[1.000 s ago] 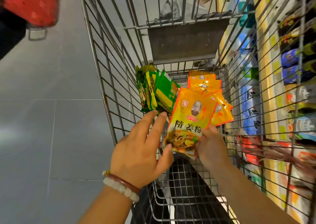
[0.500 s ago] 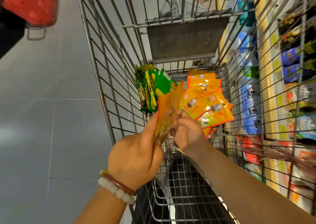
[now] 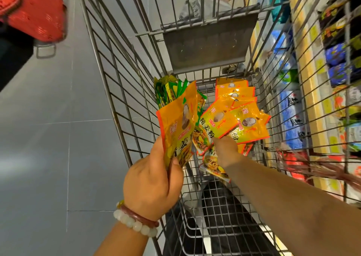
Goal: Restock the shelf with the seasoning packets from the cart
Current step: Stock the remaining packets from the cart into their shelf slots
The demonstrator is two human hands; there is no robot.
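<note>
The left hand (image 3: 154, 179) pinches an orange seasoning packet (image 3: 178, 126) by its lower end, thumb on the printed face and fingers curled behind it. The packet stands nearly upright with its long axis running up and slightly right, its top edge toward the far end of the wire cart (image 3: 121, 91) and its face turned partly edge-on to the camera. It is held inside the cart basket, above the basket floor and near the cart's left wall.

The right hand (image 3: 226, 150) reaches down into the cart just right of the held packet, fingers curled onto the near edge of a loose pile of orange packets (image 3: 234, 117); its fingertips are hidden under the packets, so I cannot tell how firmly it grips. These lie fanned flat at the cart's far right corner, their long axes pointing roughly toward the far end. One more orange packet (image 3: 213, 163) sits under the right wrist, tilted.

A bundle of green packets (image 3: 168, 91) stands on edge in the cart's far left corner, partly covered by the held packet. Beyond the cart's right wall are shelves (image 3: 308, 91) of goods, seen through the wires. A red basket (image 3: 33, 11) is well left of the cart, on the grey floor
</note>
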